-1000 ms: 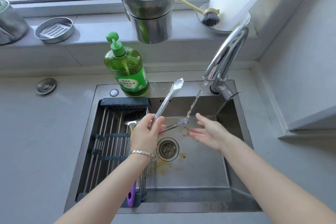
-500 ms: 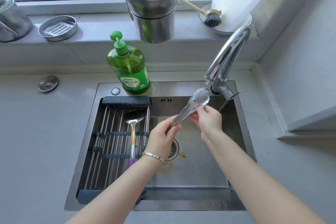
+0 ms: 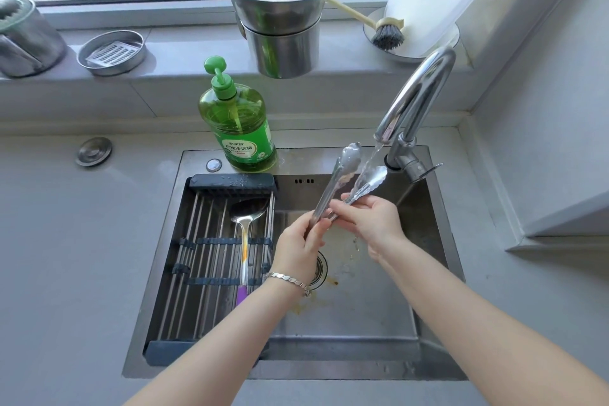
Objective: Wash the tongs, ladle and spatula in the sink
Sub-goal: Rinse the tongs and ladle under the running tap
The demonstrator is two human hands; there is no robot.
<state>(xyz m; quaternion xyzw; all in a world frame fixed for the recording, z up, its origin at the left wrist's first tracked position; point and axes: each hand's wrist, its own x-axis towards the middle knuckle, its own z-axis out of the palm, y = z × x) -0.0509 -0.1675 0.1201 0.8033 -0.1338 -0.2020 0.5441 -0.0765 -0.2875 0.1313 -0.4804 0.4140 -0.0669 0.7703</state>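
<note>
The left hand [image 3: 301, 242] grips the hinge end and the right hand [image 3: 370, 219] pinches one arm of the long steel tongs [image 3: 342, 180], angled far-right over the sink [image 3: 438, 208] under running water.

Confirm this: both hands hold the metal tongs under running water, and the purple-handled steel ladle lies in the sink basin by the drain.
Wrong on one point. The head view shows the purple-handled steel ladle lying on the dark drying rack, not by the drain. The left hand and right hand do hold the metal tongs under the running water.
</note>
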